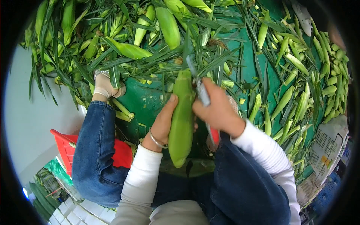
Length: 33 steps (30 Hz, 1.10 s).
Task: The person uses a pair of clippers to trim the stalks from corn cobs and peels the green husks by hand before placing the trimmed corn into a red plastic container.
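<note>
In my left hand (165, 120) is a green ear of corn in its husk (182, 123), held upright between my knees. The thumb lies along its left side, and the other fingers are mostly hidden behind it. My right hand (217, 107) is closed around a knife (202, 92) just right of the ear's upper end. The knife's narrow upper part is smeared by motion, so I cannot tell whether it touches the husk. A red and grey piece shows below that hand, in line with the knife.
Unhusked corn ears (168, 28) and loose leaves (127, 62) cover the green floor (144, 99) ahead. Several trimmed ears (337, 75) are piled at far right, beside a pale plastic crate (326, 146). A red plastic stool or bin (67, 146) stands by my left leg.
</note>
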{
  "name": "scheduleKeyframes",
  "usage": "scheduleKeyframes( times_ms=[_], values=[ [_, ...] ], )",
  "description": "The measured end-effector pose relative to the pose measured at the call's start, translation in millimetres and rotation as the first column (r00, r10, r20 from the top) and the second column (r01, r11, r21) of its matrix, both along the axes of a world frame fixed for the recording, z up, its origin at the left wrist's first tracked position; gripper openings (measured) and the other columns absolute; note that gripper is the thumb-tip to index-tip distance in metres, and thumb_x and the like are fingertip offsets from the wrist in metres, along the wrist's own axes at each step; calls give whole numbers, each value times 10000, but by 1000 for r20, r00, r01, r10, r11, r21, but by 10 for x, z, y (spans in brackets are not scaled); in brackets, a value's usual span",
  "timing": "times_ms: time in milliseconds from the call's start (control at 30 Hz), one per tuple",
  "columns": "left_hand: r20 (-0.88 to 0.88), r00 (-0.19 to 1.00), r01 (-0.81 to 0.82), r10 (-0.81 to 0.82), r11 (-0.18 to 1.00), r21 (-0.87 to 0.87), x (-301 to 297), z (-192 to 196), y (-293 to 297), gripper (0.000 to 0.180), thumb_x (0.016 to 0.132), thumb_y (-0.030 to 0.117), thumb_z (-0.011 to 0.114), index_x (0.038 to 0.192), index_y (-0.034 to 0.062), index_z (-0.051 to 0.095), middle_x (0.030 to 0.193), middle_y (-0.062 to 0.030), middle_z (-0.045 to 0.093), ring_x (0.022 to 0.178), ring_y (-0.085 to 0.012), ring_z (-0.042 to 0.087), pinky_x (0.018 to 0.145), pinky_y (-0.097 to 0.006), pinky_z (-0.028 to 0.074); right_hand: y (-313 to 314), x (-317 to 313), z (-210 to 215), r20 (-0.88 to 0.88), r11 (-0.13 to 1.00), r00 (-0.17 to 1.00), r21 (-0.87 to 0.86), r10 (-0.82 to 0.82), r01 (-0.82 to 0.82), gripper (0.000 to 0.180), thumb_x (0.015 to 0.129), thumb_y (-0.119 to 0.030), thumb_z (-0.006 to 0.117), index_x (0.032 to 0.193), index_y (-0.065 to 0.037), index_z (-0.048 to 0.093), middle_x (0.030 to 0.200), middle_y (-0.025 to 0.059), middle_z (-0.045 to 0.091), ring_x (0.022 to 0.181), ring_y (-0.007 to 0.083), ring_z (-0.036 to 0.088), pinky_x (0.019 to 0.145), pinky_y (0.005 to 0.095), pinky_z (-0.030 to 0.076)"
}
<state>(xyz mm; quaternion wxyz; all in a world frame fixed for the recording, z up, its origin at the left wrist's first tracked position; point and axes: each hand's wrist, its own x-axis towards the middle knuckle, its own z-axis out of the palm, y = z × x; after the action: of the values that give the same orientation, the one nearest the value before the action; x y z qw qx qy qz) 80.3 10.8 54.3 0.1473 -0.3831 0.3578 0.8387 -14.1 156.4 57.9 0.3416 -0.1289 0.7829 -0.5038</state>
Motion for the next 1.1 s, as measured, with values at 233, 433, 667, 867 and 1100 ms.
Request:
scheduleKeyframes(
  times_ms=[233, 433, 667, 867, 1100],
  values=[
    [-475, 845, -443, 248, 821, -359, 311, 1461, -1540, 551, 909, 470, 523, 1272, 60, 456, 1086, -113, 583, 894, -240, 611, 752, -399, 538, 142, -397, -332, 50, 960, 968, -121, -246, 251, 360, 723, -136, 651, 1022, 7, 512, 757, 114, 587, 670, 239, 570, 659, 342, 470],
    [108, 964, 152, 244, -170, -974, 2223, 3066, -4214, 537, 919, 397, 541, 1268, -5, 473, 1061, -143, 611, 868, -231, 611, 793, -350, 511, -731, -1029, -687, -314, 996, 947, 36, -64, 80, 439, 699, -160, 684, 1016, 35, 451, 886, 240, 593, 846, 390, 609, 768, 438, 491],
    [681, 720, 694, 133, -148, -705, 3337, 505, -3691, 369, 786, 196, 676, 1101, 27, 585, 942, -53, 635, 862, -173, 590, 751, -330, 481, -1362, -1345, -1476, -591, 923, 805, 274, -61, 270, 602, 674, -241, 778, 1084, 0, 409, 999, 247, 565, 941, 401, 579, 825, 460, 485],
    [599, 774, 630, 207, -148, -763, 3638, 1108, -4304, 221, 896, 149, 570, 1065, 6, 590, 932, -40, 633, 799, -156, 565, 714, -299, 471, -1078, -1118, -1168, -27, 959, 996, -271, -90, 80, 636, 733, -255, 766, 1188, 12, 410, 1078, 179, 585, 979, 253, 583, 857, 367, 469],
    [-63, 976, 62, -209, 541, -838, 95, 1532, -1819, 381, 924, 164, 538, 1257, -16, 492, 1114, -143, 624, 948, -205, 622, 832, -314, 509, -441, -518, -651, 618, 736, 695, -650, 368, 189, 661, 786, -179, 681, 1369, -44, 400, 1116, 39, 591, 925, 113, 563, 701, 229, 422]
  ],
)
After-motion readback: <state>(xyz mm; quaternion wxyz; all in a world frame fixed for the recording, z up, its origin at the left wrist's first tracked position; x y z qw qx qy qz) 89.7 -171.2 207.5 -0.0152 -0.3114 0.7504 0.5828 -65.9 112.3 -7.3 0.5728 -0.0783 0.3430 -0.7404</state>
